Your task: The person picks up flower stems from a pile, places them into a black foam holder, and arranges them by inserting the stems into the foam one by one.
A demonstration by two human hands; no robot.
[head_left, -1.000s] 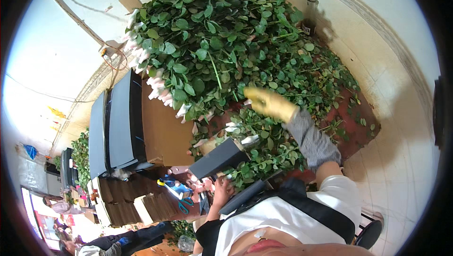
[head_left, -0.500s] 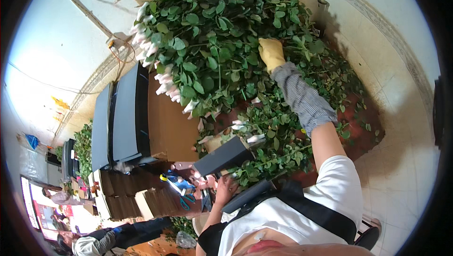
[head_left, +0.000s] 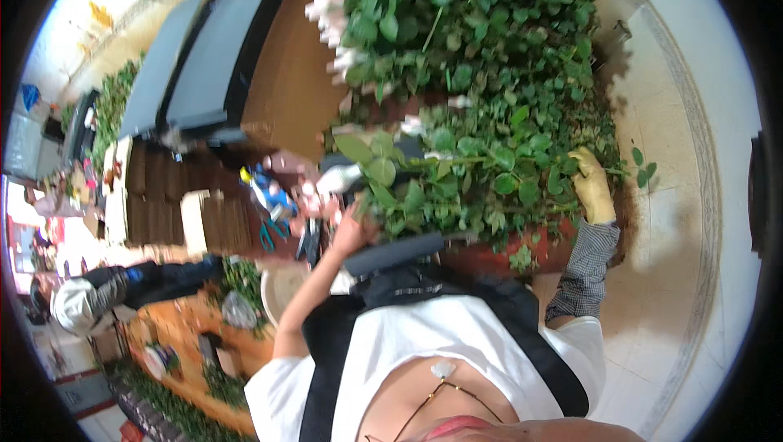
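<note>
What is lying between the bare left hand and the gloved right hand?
In the head view, green leafy stems cover most of the stretch between the left hand and the yellow-gloved right hand.

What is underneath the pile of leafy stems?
A red surface shows along the near edge of the leafy stems and in a gap among them. Leaves hide the rest, so anything else beneath cannot be seen.

White T-shirt (head_left: 400,320), black straps (head_left: 534,344), yellow glove (head_left: 594,189), grey checked sleeve (head_left: 586,267), pale pendant (head_left: 443,369).
</note>
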